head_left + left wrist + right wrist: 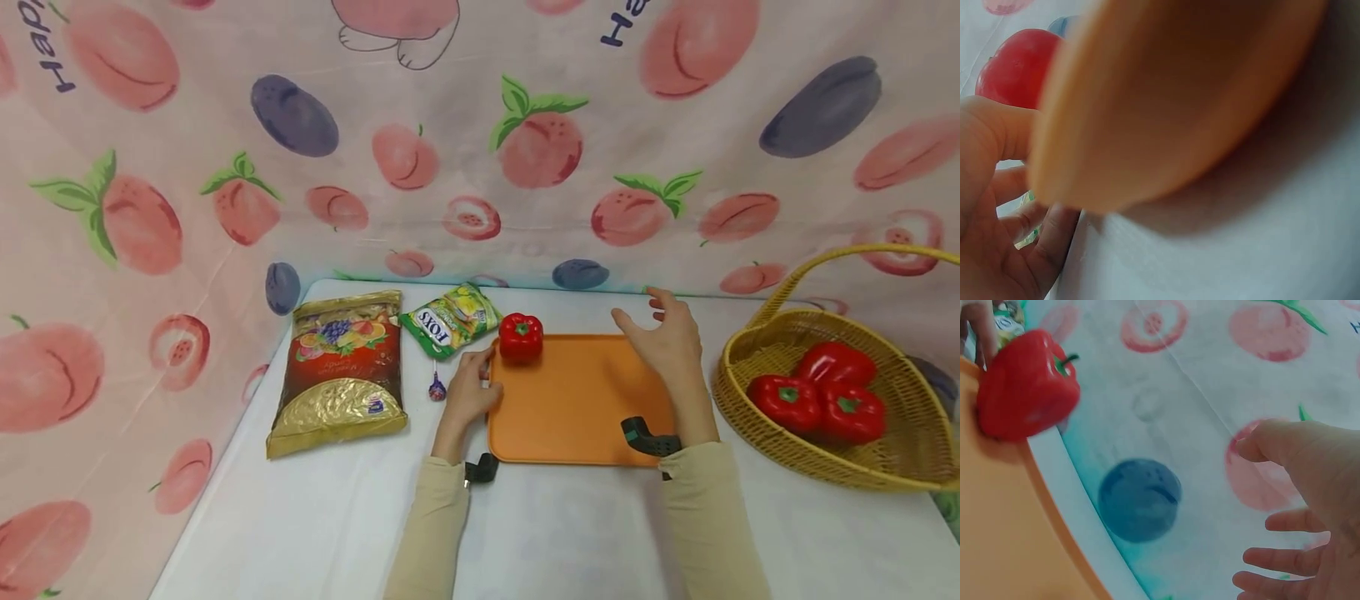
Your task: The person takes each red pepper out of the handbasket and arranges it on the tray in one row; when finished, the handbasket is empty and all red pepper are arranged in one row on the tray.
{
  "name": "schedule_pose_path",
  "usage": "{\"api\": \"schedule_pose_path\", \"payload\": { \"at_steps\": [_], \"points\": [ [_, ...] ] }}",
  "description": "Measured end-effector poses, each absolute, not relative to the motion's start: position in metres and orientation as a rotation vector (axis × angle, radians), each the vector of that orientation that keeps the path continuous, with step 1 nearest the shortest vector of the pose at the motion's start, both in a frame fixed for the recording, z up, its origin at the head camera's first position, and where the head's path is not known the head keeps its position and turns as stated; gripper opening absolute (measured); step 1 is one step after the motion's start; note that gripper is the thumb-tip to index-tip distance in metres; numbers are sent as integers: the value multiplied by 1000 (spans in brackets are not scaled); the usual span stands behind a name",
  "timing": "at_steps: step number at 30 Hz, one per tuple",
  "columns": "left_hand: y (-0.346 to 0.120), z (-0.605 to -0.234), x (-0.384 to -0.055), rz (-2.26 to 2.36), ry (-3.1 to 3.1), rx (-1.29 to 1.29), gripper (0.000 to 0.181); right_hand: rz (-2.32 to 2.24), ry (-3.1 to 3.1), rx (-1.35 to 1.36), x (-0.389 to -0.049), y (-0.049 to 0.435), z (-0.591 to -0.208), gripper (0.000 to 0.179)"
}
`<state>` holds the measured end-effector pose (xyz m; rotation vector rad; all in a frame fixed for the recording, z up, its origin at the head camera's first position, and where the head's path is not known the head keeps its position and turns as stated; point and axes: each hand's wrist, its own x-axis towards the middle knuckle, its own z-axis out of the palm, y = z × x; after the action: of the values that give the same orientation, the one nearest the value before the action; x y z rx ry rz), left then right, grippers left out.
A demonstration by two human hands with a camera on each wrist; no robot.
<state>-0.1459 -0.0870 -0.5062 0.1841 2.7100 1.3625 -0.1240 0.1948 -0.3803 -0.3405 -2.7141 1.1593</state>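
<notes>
Left hand (468, 396), fingers gripping the orange tray (570, 417)'s left edge, red pepper (521, 337) right there in the tray's far left corner, right hand (671, 342) up by the far right corner, fingers parted, woven basket (787, 456) at the desk (300, 517)'s right side

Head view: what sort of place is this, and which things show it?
Probably a small staged tabletop set rather than a working kitchen: a fruit-print cloth walls off the back and left of a white table, where an orange tray and a basket of red peppers are laid out.
</notes>
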Motion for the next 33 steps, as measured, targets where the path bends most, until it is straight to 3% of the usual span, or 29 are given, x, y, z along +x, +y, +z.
{"api": "schedule_pose_path", "payload": {
  "at_steps": [26,33],
  "points": [
    [-88,-507,-144,1362,2731,222,65,1057,-2564,-657,-70,311,-383,66],
    [-87,-507,-143,1399,2680,182,66,1015,-2555,-812,-46,343,-382,71]
  ]
}}
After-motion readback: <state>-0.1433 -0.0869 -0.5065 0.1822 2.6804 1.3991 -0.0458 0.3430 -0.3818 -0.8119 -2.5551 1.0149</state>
